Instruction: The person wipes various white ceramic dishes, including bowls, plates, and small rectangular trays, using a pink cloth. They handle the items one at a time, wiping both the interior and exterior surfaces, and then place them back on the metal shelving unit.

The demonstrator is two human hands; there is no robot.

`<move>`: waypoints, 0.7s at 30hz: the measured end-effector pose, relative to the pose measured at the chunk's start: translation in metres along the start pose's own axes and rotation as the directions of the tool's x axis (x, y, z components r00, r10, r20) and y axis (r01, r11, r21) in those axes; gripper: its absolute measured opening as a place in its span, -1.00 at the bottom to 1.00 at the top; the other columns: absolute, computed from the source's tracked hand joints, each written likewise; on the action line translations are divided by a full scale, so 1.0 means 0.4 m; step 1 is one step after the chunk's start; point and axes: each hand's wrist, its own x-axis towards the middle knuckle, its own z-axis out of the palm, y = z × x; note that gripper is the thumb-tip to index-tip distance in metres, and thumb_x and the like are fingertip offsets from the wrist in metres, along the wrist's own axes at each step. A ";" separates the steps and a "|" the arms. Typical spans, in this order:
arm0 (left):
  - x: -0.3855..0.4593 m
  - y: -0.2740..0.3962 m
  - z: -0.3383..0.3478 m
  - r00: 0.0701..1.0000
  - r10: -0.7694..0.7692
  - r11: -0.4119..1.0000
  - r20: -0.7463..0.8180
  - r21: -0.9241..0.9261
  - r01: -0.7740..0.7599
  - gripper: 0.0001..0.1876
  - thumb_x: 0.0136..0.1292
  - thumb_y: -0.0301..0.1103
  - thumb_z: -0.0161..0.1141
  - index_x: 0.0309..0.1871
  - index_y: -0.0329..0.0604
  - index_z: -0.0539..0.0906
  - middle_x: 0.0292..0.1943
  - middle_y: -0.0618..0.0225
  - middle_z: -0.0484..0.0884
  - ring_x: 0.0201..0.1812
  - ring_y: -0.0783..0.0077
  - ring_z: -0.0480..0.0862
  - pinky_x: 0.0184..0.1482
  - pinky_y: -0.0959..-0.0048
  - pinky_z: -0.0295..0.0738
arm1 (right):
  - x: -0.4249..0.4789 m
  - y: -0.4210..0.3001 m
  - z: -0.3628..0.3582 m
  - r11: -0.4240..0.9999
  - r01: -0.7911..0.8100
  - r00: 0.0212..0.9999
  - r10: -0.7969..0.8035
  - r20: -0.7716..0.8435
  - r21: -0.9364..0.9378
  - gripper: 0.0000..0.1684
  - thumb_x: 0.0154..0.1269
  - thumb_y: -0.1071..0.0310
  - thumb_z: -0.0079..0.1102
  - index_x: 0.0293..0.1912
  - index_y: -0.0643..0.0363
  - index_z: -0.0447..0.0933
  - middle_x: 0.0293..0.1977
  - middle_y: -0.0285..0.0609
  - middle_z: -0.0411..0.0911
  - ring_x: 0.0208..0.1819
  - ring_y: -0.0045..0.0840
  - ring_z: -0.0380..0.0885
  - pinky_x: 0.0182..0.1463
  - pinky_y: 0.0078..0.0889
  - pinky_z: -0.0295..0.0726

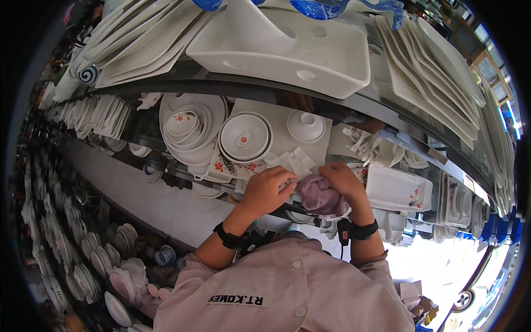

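Note:
My right hand (343,181) grips a crumpled mauve cloth (319,196), which hangs over the shelf's front edge. Whether a small ceramic piece is also between those fingertips is hard to see. To its left, my left hand (267,190) is curled with thumb and fingers apart, and nothing shows in it. Just beyond both hands lie several small white ceramic pieces (299,159) on a ribbed cream mat (265,107). Nested white bowls (251,139) with a red flower motif sit behind my left hand. A white lid-like piece with a knob (307,125) rests farther back.
Overhead, a dark-edged glass shelf (352,98) carries a large white rectangular dish (278,68) and leaning plates (431,79). Stacked plates and bowls (186,128) stand left. Ceramic spoons (361,143) and a rectangular flowered tray (398,189) lie right. More crockery (103,257) fills the lower left.

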 end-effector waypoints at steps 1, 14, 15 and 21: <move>0.001 0.002 -0.005 1.000 -0.009 1.000 0.002 0.001 0.009 -0.85 0.33 -0.30 0.38 -0.09 -0.07 0.74 -0.21 0.35 0.75 -0.27 0.21 0.75 -0.26 0.27 0.63 | -0.008 -0.002 -0.005 0.999 0.021 0.999 -0.022 -0.023 -0.043 -0.52 0.33 0.02 0.25 -0.21 0.33 0.70 -0.35 -0.03 0.69 -0.29 -0.38 0.62 -0.16 -0.31 0.57; 0.034 -0.064 -0.117 0.990 0.005 1.000 -0.142 0.004 -0.004 -0.84 0.36 -0.45 0.36 -0.04 -0.21 0.73 -0.14 0.25 0.73 -0.37 0.33 0.70 -0.31 0.43 0.59 | -0.265 -0.168 -0.016 0.885 0.413 0.909 -0.416 -0.034 0.213 -0.70 0.42 0.19 0.31 -0.13 0.28 0.65 -0.35 -0.20 0.65 -0.25 -0.57 0.56 -0.10 -0.44 0.55; 0.038 -0.079 -0.130 0.985 0.035 0.999 -0.169 -0.004 -0.037 -0.85 0.35 -0.45 0.37 -0.04 -0.21 0.73 -0.13 0.25 0.74 -0.36 0.33 0.71 -0.31 0.43 0.60 | -0.263 -0.180 -0.007 0.856 0.449 0.888 -0.459 -0.022 0.257 -0.72 0.44 0.21 0.30 -0.12 0.28 0.64 -0.34 -0.24 0.64 -0.24 -0.62 0.54 -0.10 -0.47 0.54; 0.047 -0.120 -0.203 0.982 0.119 0.987 -0.146 -0.094 -0.134 -0.84 0.32 -0.49 0.38 -0.05 -0.22 0.74 -0.13 0.25 0.74 -0.26 0.27 0.75 -0.25 0.38 0.64 | -0.221 -0.235 0.116 0.762 0.517 0.855 -0.486 -0.183 0.391 -0.67 0.48 0.16 0.29 -0.10 0.29 0.64 -0.29 -0.30 0.63 -0.22 -0.67 0.51 -0.08 -0.53 0.50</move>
